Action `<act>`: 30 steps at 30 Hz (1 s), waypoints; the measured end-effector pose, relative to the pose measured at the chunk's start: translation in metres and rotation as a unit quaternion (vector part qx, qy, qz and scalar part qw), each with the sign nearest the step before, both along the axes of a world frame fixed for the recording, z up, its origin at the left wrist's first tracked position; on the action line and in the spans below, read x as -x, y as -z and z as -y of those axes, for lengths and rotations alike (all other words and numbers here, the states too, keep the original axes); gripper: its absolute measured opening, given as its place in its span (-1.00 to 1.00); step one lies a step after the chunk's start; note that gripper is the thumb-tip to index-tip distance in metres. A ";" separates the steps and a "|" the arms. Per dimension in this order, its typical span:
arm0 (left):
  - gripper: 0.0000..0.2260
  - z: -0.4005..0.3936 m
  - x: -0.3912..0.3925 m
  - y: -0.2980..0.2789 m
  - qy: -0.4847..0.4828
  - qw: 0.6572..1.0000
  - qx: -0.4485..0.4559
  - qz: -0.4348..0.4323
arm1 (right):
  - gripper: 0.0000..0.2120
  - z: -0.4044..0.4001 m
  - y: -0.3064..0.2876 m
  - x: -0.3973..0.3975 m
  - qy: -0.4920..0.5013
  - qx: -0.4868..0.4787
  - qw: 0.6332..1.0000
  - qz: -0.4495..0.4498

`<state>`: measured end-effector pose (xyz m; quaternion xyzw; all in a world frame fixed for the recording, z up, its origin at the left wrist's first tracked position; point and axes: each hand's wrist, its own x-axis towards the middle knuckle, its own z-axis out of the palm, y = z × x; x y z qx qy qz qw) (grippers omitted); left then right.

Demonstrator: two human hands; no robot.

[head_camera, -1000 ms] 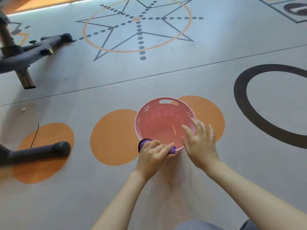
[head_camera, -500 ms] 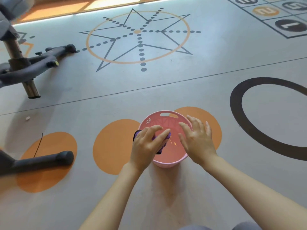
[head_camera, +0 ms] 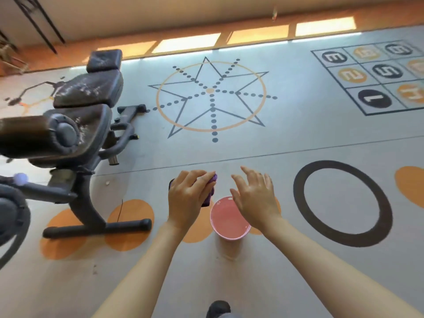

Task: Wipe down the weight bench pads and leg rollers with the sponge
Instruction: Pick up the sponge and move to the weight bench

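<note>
My left hand grips a purple sponge, held in the air above and left of a pink basin on the floor. My right hand hovers over the basin's right side with fingers spread, holding nothing. The weight bench stands at the left: a dusty black back pad, a headrest pad, a seat pad and a leg roller close to the camera. White dust streaks show on the pads.
The bench's dark metal frame and floor foot lie left of my arms. A second roller is at the far left edge. The grey floor carries orange circles, a star pattern and a number grid. My shoe shows at the bottom.
My view rose and tilted up, bringing the bench into sight. My left hand lifted the sponge out of the basin and up to the left. My right hand came off the basin's rim.
</note>
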<state>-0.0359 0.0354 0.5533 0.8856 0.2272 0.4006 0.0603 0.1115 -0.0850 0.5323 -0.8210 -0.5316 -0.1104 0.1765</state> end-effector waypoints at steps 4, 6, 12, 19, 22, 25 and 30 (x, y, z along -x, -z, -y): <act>-0.77 0.006 0.015 -0.113 -0.032 0.999 -0.002 0.015 | -0.65 -0.007 -0.112 0.016 -0.037 -0.016 0.999 0.009; -0.77 0.006 0.022 -0.155 -0.049 0.998 0.004 0.030 | -0.65 -0.014 -0.153 0.022 -0.055 -0.029 0.998 0.013; -0.76 -0.010 0.048 -0.218 -0.092 0.994 -0.009 0.059 | -0.64 -0.053 -0.219 0.040 -0.099 -0.049 0.993 0.040; -0.75 -0.075 0.079 -0.223 -0.125 0.990 -0.003 0.068 | -0.66 -0.129 -0.235 0.059 -0.134 -0.046 0.989 0.047; -0.76 -0.123 0.087 -0.224 -0.142 0.987 0.006 0.070 | -0.67 -0.176 -0.242 0.063 -0.136 -0.041 0.989 0.043; -0.78 -0.178 0.092 -0.235 -0.150 0.986 0.007 0.078 | -0.67 -0.226 -0.256 0.066 -0.128 -0.036 0.991 0.024; -0.75 -0.267 0.085 -0.263 -0.154 0.985 -0.010 0.083 | -0.66 -0.309 -0.283 0.064 -0.130 -0.039 0.990 0.021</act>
